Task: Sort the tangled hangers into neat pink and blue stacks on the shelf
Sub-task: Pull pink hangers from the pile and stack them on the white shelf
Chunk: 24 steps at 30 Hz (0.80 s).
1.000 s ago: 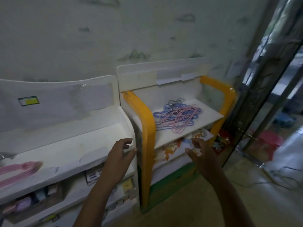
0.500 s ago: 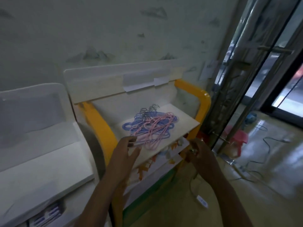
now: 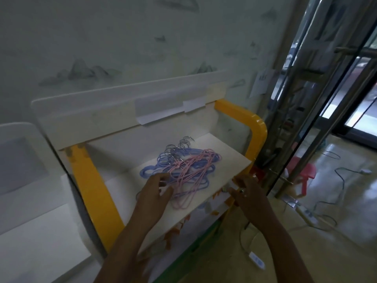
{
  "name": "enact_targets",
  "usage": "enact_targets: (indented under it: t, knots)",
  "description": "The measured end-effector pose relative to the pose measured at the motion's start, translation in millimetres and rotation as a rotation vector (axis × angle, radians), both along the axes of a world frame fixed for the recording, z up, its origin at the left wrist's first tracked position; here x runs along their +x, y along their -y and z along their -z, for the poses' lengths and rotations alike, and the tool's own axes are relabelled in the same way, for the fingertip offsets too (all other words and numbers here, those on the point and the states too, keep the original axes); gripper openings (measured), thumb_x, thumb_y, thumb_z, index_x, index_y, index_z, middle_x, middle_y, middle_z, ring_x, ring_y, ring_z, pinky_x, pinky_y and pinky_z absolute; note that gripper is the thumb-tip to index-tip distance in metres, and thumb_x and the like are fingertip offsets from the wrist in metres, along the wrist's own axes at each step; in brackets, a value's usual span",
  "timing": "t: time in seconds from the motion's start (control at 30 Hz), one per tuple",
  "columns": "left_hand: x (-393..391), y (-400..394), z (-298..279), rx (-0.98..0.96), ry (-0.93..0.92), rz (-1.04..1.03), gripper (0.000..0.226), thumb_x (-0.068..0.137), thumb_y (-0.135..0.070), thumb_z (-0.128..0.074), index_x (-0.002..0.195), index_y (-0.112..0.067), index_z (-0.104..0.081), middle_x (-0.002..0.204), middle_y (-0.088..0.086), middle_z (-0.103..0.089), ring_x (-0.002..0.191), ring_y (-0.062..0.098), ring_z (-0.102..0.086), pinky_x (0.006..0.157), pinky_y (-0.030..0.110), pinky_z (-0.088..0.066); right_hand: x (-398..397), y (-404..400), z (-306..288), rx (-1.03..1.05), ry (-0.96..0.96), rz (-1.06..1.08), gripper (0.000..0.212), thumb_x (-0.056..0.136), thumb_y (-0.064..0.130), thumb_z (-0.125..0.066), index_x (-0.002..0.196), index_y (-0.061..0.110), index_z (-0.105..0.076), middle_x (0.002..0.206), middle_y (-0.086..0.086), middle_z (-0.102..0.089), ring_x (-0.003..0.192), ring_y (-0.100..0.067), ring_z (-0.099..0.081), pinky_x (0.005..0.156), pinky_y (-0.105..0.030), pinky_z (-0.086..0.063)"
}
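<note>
- A person reaches for a tangled pile of hangers (image 3: 183, 170) lying on the white shelf (image 3: 122, 184) of a yellow-framed rack (image 3: 95, 193); pink and blue wires are knotted together, the metal hooks bunched at the back of the pile.
- The left hand (image 3: 153, 197) hovers at the near left edge of the pile, fingers spread and loosely bent, holding nothing; whether a fingertip touches a blue loop cannot be told.
- The right hand (image 3: 247, 193) sits at the shelf's front right edge, just beside the pile; its fingers curl near the lip, but motion blur hides whether they pinch anything, so its grip cannot be told.
- Judged from the unsorted heap, the sorting has not begun: this reads as the first reach.
- The next move likely calls for pinning the pile with one hand while the other frees a single hanger, hook first, so that the rest do not drag along.
- Bare shelf left of the pile offers room for two stacks.
- Hard to make out: the count of hangers, how deeply the hooks interlock, and the goods on the lower tier, half hidden beneath the shelf and the arms.
</note>
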<state>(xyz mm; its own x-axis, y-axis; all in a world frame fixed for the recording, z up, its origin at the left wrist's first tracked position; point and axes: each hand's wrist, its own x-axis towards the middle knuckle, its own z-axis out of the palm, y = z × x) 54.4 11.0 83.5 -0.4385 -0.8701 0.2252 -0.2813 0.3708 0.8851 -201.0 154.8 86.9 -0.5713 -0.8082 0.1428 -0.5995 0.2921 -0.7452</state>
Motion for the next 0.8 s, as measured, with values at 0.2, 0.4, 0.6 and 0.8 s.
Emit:
enact_targets:
  t: [0.2,0.4,0.6,0.8]
  knots:
    - [-26.4,24.1,7.1,0.022,-0.043,-0.081,0.023,0.092,-0.013,-0.064,0.112,-0.024,-0.060,0.114,-0.001,-0.062,0.101,0.012,-0.063,0.084,0.035,-0.055,-37.9,50.0,3.9,0.015,0.003,-0.107,0.041,0.090,0.035,-0.065,0.126,0.023,-0.051,0.125,0.004,-0.054,0.112,-0.008,-0.051,0.086,-0.028,-0.045]
    - [-64.2,44.7,15.2,0.048,-0.031,-0.282,0.026,0.090,-0.009,-0.066,0.116,-0.009,-0.061,0.111,0.002,-0.063,0.099,0.014,-0.063,0.080,0.020,-0.051,-89.8,103.3,-5.3,0.011,-0.042,-0.274,0.039,0.091,0.036,-0.064,0.126,0.025,-0.050,0.121,0.010,-0.054,0.111,-0.006,-0.051,0.087,-0.025,-0.041]
    - [-99.3,57.4,37.3,0.110,0.132,-0.428,0.017,0.089,-0.017,-0.065,0.102,-0.005,-0.067,0.100,0.012,-0.069,0.087,0.025,-0.066,0.080,0.039,-0.053,-137.9,139.4,2.5,-0.004,-0.005,-0.368,0.039,0.091,0.036,-0.065,0.126,0.027,-0.050,0.121,0.011,-0.055,0.111,-0.007,-0.053,0.087,-0.023,-0.040]
    - [-111.8,63.0,71.8,0.309,0.132,-0.505,0.015,0.091,-0.022,-0.061,0.094,-0.011,-0.071,0.087,0.010,-0.073,0.071,0.025,-0.072,0.070,0.040,-0.060,-162.9,157.9,34.7,0.041,0.029,-0.451,0.039,0.091,0.033,-0.066,0.126,0.023,-0.052,0.123,0.007,-0.056,0.112,-0.010,-0.054,0.091,-0.027,-0.044]
